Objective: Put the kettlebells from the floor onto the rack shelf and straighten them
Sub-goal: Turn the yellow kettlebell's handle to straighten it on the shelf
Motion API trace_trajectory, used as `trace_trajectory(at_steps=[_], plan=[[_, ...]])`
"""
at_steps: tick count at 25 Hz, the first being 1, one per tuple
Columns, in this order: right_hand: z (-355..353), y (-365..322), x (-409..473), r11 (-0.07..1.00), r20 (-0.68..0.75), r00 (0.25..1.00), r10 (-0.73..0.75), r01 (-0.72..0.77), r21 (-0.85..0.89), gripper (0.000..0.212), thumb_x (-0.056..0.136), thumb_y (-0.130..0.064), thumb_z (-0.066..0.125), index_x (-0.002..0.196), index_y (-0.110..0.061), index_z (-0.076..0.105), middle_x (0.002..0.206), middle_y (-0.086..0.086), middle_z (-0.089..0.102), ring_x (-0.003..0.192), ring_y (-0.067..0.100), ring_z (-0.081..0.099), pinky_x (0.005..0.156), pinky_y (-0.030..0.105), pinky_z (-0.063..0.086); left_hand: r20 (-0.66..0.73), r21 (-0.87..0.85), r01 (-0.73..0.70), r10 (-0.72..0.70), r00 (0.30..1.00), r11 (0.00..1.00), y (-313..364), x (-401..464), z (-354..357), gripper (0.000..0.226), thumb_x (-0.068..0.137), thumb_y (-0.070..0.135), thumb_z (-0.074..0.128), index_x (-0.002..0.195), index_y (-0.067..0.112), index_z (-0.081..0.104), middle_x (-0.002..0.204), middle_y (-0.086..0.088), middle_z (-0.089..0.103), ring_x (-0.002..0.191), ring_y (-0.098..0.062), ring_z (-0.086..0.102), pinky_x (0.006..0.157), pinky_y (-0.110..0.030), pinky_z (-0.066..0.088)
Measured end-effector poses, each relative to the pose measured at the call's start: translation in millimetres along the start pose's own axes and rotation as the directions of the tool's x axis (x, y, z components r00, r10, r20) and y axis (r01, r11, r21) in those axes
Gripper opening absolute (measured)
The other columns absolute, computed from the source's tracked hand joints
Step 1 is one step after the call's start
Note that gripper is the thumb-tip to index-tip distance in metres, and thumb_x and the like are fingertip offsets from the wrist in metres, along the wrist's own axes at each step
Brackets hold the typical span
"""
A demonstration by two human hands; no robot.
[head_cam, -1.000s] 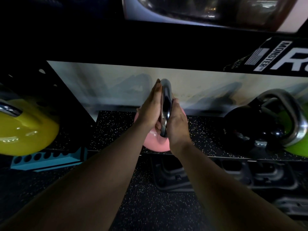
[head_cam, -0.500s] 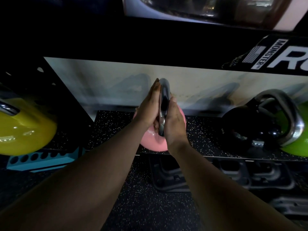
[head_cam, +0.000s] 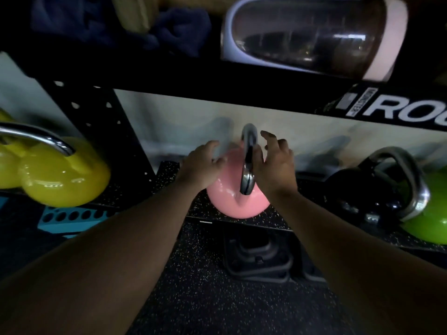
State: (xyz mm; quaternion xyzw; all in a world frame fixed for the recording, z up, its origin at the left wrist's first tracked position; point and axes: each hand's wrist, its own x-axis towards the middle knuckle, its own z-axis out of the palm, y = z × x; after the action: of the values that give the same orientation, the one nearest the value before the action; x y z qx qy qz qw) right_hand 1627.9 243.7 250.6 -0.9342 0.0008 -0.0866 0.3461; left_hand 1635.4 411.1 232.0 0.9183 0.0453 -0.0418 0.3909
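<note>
A pink kettlebell (head_cam: pixel 232 201) with a steel handle (head_cam: pixel 248 163) stands upright on the speckled rack shelf (head_cam: pixel 169 172), its handle edge-on to me. My left hand (head_cam: pixel 202 163) hovers just left of the handle with fingers curled and apart, off the steel. My right hand (head_cam: pixel 273 160) is on the handle's right side, fingers spread, thumb still close to or touching the steel. On the same shelf a yellow kettlebell (head_cam: pixel 60 175) sits at the left, and a black kettlebell (head_cam: pixel 362 189) and a green kettlebell (head_cam: pixel 430 213) at the right.
A black perforated upright (head_cam: pixel 106 122) divides the shelf left of the pink bell. Above runs a black beam with white lettering (head_cam: pixel 399 110), and a pale kettlebell (head_cam: pixel 314 37) lies on the shelf above. Black plates (head_cam: pixel 258 257) and a blue holed block (head_cam: pixel 72 216) lie on the floor below.
Both hands were clasped flat around the pink kettlebell's handle; now they have opened and pulled apart to either side. The view has shifted closer and slightly right.
</note>
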Motion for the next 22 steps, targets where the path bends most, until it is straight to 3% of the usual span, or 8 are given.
trace_trajectory(at_steps=[2,4,8,12,15,18,22], plan=[[-11,-15,-2,0.96,0.035,0.988,-0.152,0.156,-0.232,0.042,0.095,-0.035,0.051,0.134,-0.018,0.053,0.125,0.017,0.055,0.115,0.037,0.048,0.093,0.046,0.042,-0.058,0.168,-0.011,0.021,0.998,0.986,-20,-13,-30,0.037,0.093,0.028,0.058,0.129,0.019,0.06,0.131,-0.008,0.063,0.12,-0.027,0.061,0.103,-0.044,0.047],[-12,-33,-8,0.915,0.087,0.968,-0.236,0.252,-0.316,0.041,0.09,-0.036,0.055,0.128,-0.021,0.057,0.124,0.014,0.056,0.115,0.037,0.047,0.091,0.044,0.04,-0.1,0.253,0.0,0.026,0.995,0.968,-35,-26,-57,0.022,0.091,0.025,0.058,0.111,0.022,0.066,0.119,-0.002,0.066,0.112,-0.025,0.063,0.1,-0.043,0.046],[23,-97,-31,0.881,0.181,0.917,-0.355,0.393,-0.263,0.034,0.088,-0.037,0.055,0.119,-0.024,0.063,0.109,0.007,0.064,0.108,0.031,0.052,0.089,0.039,0.037,-0.223,0.306,0.086,-0.017,0.975,0.948,-86,-59,-123,0.014,0.086,0.029,0.062,0.099,0.025,0.067,0.111,0.0,0.069,0.109,-0.027,0.065,0.095,-0.039,0.046],[95,-184,-61,0.854,0.294,0.849,-0.44,0.496,-0.155,0.031,0.089,-0.038,0.054,0.113,-0.022,0.063,0.103,0.004,0.066,0.104,0.03,0.054,0.077,0.035,0.043,-0.194,0.461,0.226,-0.151,0.969,0.858,-171,-95,-186,0.028,0.09,0.041,0.059,0.112,0.024,0.064,0.121,-0.005,0.061,0.118,-0.031,0.057,0.097,-0.045,0.038],[151,-243,-78,0.857,0.328,0.824,-0.462,0.51,-0.073,0.032,0.089,-0.042,0.055,0.114,-0.023,0.061,0.106,0.005,0.066,0.107,0.029,0.055,0.082,0.04,0.052,-0.291,0.374,0.316,-0.213,0.933,0.872,-226,-113,-240,0.036,0.092,0.048,0.059,0.116,0.021,0.062,0.124,-0.006,0.058,0.118,-0.033,0.055,0.097,-0.045,0.038],[197,-296,-78,0.89,0.306,0.854,-0.422,0.454,-0.041,0.035,0.09,-0.043,0.056,0.117,-0.021,0.061,0.111,0.01,0.063,0.109,0.033,0.055,0.088,0.044,0.051,-0.405,0.203,0.381,-0.277,0.871,0.902,-260,-115,-299,0.052,0.091,0.054,0.057,0.129,0.018,0.053,0.133,-0.01,0.05,0.123,-0.037,0.05,0.097,-0.049,0.04],[245,-348,-56,0.931,0.275,0.904,-0.328,0.359,-0.068,0.049,0.095,-0.044,0.052,0.135,-0.016,0.051,0.125,0.017,0.052,0.119,0.039,0.049,0.098,0.046,0.046,-0.379,0.038,0.345,-0.306,0.873,0.938,-283,-81,-350,0.075,0.092,0.062,0.05,0.149,0.018,0.032,0.15,-0.015,0.039,0.131,-0.044,0.042,0.103,-0.053,0.04]])
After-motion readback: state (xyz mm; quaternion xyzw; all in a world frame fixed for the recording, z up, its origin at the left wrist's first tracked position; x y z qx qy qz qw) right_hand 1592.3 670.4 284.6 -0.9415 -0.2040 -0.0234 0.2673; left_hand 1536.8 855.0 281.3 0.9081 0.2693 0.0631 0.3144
